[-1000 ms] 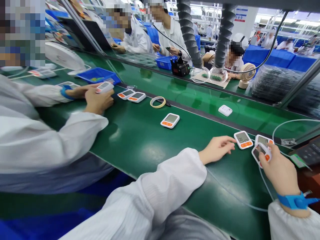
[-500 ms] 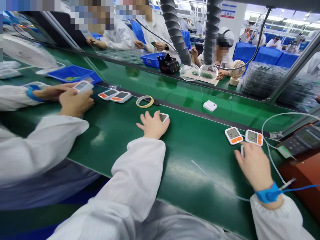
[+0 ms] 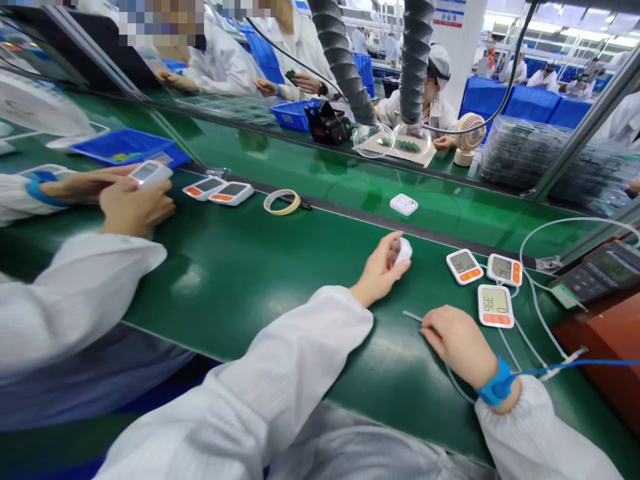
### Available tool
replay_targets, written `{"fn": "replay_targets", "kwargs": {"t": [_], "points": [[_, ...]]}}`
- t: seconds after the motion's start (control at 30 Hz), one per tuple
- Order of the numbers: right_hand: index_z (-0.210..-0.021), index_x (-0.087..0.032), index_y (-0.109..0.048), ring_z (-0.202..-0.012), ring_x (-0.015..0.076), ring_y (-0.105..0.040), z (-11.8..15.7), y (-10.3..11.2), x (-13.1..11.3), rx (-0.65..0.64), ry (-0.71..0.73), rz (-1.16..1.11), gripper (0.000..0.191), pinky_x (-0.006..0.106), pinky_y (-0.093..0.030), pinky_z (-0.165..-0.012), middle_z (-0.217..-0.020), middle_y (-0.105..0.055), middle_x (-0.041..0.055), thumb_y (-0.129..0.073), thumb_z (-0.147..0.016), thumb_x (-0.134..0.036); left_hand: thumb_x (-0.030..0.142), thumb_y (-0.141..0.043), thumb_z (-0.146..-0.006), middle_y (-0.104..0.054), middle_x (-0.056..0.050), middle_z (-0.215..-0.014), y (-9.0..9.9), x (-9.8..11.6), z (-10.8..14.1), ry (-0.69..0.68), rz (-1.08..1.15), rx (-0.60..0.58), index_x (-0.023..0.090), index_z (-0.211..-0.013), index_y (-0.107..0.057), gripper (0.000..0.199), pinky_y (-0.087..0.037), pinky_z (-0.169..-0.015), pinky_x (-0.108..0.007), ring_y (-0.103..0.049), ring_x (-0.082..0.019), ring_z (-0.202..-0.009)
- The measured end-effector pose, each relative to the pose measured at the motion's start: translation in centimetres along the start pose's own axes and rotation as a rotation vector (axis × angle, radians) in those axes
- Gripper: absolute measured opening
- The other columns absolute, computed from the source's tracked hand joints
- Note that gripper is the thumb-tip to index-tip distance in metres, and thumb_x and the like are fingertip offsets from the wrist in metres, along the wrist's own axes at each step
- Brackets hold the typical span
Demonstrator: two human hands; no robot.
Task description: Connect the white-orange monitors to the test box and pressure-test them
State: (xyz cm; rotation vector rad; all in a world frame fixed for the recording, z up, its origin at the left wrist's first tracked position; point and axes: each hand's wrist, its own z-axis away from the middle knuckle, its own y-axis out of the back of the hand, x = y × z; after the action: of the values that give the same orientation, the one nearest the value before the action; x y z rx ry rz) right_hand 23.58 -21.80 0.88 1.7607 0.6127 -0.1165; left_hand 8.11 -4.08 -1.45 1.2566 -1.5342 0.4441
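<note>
My left hand is closed on a small white device, held just over the green table, its screen hidden. Lower right of it, my right hand pinches a thin clear tube near its end; a blue wristband circles that wrist. Beyond the right hand lie three white-and-orange devices with lit screens: one at the left, one at the right and one nearest me. Thin tubes run by them.
A tape roll, a black pen and two more devices lie along the strip. A white unit sits beyond it. A co-worker's hands hold a device at left. An orange box with a meter stands at right.
My left hand has picked up the device and moved right with it. My right hand has left the nearest lit device, moved left and taken hold of the tube. The view has shifted slightly.
</note>
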Motion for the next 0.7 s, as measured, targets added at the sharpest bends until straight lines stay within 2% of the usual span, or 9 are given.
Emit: {"fn": "replay_targets", "kwargs": {"t": [0.07,0.13,0.23,0.37,0.57,0.7], "points": [[-0.095,-0.017,-0.065,-0.079,0.0209,-0.063,0.0,0.8,0.6,0.196,-0.074,-0.017,0.009,0.033,-0.051,-0.074,-0.085,-0.066,0.0048,-0.056,-0.096,-0.015,0.051,-0.061,-0.083,-0.057,-0.008,-0.112,-3.0,1.8,0.8,0.073,0.349,-0.065,0.021,-0.141,-0.036,0.070,-0.053,-0.076,-0.032,-0.062,-0.016,-0.080],[-0.110,-0.018,-0.064,-0.084,0.0214,-0.064,0.0,1.8,0.9,0.368,-0.114,-0.019,0.018,0.034,-0.052,-0.076,-0.093,-0.066,0.0070,-0.049,-0.100,-0.018,0.052,-0.060,-0.084,-0.058,-0.007,-0.108,-5.5,3.5,1.5,0.153,0.611,-0.113,0.022,-0.141,-0.036,0.069,-0.052,-0.075,-0.031,-0.062,-0.016,-0.079],[-0.113,-0.020,-0.065,-0.088,0.0211,-0.064,-0.1,3.1,1.1,0.495,-0.135,0.014,0.021,0.034,-0.052,-0.079,-0.098,-0.066,0.0077,-0.047,-0.102,-0.022,0.053,-0.061,-0.082,-0.062,-0.006,-0.103,-7.9,5.2,2.0,0.266,0.836,-0.190,0.018,-0.131,-0.049,0.061,-0.049,-0.073,-0.029,-0.061,-0.017,-0.080],[-0.096,-0.021,-0.066,-0.073,0.0174,-0.060,-0.1,3.5,0.9,0.499,-0.146,-0.049,0.011,0.029,-0.049,-0.068,-0.084,-0.065,0.0024,-0.057,-0.099,-0.027,0.051,-0.064,-0.081,-0.064,-0.006,-0.099,-8.4,5.6,2.1,0.337,0.932,-0.241,0.015,-0.119,-0.059,0.053,-0.046,-0.076,-0.027,-0.059,-0.018,-0.084],[-0.097,-0.020,-0.068,-0.068,0.0165,-0.057,0.1,3.5,1.1,0.498,-0.210,-0.024,0.014,0.029,-0.046,-0.064,-0.079,-0.064,0.0014,-0.056,-0.098,-0.029,0.056,-0.066,-0.079,-0.063,-0.006,-0.091,-7.9,5.3,2.4,0.488,1.087,-0.321,0.018,-0.126,-0.053,0.062,-0.049,-0.061,-0.028,-0.061,-0.017,-0.070],[-0.091,-0.020,-0.067,-0.065,0.0160,-0.056,0.1,3.6,1.5,0.481,-0.224,0.009,0.016,0.028,-0.044,-0.062,-0.076,-0.063,0.0008,-0.057,-0.098,-0.031,0.055,-0.067,-0.079,-0.063,-0.007,-0.088,-8.1,5.4,2.7,0.496,1.116,-0.336,0.017,-0.126,-0.053,0.062,-0.050,-0.059,-0.027,-0.062,-0.018,-0.070]]}}
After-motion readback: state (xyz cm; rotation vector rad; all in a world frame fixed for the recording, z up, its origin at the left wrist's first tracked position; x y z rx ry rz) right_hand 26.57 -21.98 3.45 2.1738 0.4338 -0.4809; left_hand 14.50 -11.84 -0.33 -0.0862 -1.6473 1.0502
